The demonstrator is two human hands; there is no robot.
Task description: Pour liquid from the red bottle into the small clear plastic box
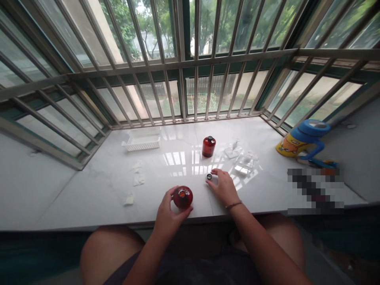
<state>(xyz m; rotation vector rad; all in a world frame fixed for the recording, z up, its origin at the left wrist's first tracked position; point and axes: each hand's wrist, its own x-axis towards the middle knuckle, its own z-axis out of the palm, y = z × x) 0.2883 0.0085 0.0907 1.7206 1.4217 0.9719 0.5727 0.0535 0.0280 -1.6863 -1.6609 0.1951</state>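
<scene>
The person sits at a white sill (97, 186) under a barred window. Their left hand (168, 213) curls around a red bottle (183, 197) that stands near the sill's front edge, fingers wrapped on its left and near sides, thumb over the top left; the bottle's mouth is open and faces up. The right hand (223, 186) rests flat on the sill just right of the bottle, fingers loosely bent, fingertips touching a small dark cap (209, 176) that lies on the sill. The cap is not lifted; the hand closes on nothing. Farther back stands a second red bottle (208, 146) with its cap on. Right of it lie clear glass pieces (244, 163). A white basket (143, 139) sits back left, paper scraps (138, 179) nearer, a blue and yellow cup (303, 139) far right.
</scene>
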